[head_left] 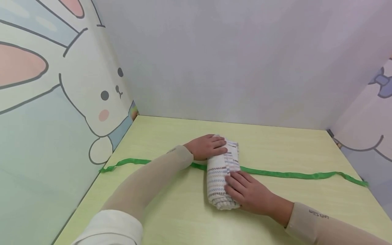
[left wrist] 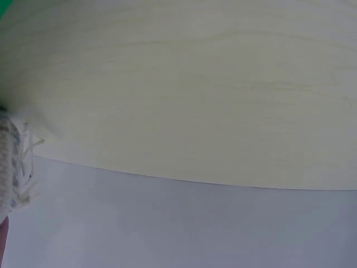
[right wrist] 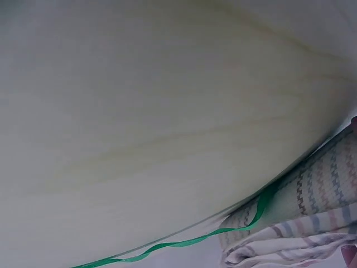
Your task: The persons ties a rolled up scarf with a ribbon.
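Observation:
A rolled white cloth [head_left: 216, 178] with coloured woven stripes lies lengthwise on the table, across a green ribbon. My left hand [head_left: 206, 147] rests on its far end, the fingers laid over the top. Against the near right side of the roll lies my right hand [head_left: 252, 194], fingers stretched onto the cloth; both thumbs are hard to make out. The left wrist view catches only a fringed edge of the cloth [left wrist: 10, 167] at its left border. In the right wrist view, layered folds of the cloth [right wrist: 318, 195] show at lower right.
The green ribbon [head_left: 284, 174] runs across the pale yellow table [head_left: 171, 221] from side to side, passing under the roll. A plain grey wall [head_left: 226, 68] stands at the back. Side panels with cartoon rabbits [head_left: 88, 92] flank the table.

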A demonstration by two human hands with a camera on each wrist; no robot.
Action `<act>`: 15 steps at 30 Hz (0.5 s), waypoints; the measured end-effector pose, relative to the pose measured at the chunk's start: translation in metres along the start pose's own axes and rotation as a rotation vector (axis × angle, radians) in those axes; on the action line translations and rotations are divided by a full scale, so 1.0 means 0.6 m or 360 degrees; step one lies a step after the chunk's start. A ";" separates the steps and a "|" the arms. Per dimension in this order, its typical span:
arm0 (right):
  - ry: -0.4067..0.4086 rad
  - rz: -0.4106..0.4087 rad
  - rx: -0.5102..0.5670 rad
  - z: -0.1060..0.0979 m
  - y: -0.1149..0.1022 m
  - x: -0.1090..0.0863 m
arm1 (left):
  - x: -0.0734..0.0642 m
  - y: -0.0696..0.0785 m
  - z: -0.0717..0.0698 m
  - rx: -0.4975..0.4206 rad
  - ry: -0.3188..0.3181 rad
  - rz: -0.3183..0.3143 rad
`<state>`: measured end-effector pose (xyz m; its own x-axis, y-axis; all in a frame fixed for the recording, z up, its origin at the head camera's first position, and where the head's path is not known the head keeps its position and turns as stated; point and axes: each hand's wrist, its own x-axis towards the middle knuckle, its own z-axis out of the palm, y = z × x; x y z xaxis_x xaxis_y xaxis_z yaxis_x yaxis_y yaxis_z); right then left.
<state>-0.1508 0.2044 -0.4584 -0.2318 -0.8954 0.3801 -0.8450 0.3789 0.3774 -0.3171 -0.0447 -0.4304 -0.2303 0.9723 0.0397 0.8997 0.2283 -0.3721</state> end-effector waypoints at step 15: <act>-0.0026 0.0038 -0.0012 0.000 -0.002 -0.003 | 0.006 0.003 0.003 0.0020 -0.0006 -0.0069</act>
<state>-0.1496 0.2057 -0.4595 -0.2595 -0.8899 0.3753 -0.8354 0.4018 0.3750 -0.3171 -0.0407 -0.4327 -0.2707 0.9612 0.0525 0.8841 0.2698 -0.3815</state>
